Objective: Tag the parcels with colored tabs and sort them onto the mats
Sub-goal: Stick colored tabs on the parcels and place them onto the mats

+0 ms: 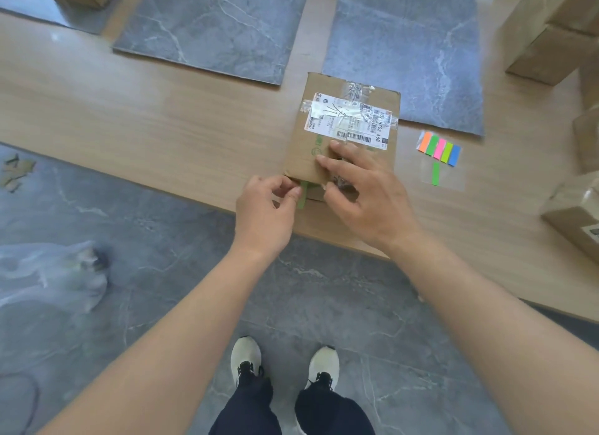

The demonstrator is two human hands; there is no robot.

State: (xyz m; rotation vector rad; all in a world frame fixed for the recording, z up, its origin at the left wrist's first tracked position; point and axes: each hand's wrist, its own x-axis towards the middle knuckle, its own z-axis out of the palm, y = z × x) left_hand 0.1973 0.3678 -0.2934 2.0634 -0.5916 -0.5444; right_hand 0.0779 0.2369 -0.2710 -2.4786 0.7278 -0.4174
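Far left of the parcel [340, 126], a clear bag [55, 272] lies on the floor. Left of the parcel and beyond it, a grey mat [210, 29] lies on the table [129, 117]. My left hand [265, 211] is at the parcel's near left corner, thumb and forefinger pinched together on a green tab [303, 196] that touches the parcel's near edge. The parcel sits at the table's near edge, label up, its far right corner overlapping a second mat [405, 55]. My right hand [363, 194] rests on the parcel's near half, fingers apart and pressing its top, thumb at the near edge. Just right of the parcel lies a sheet of tabs [439, 149], orange, green, pink, green and blue, with one green tab below the row. Further right of the parcel stand more boxes [551, 45].
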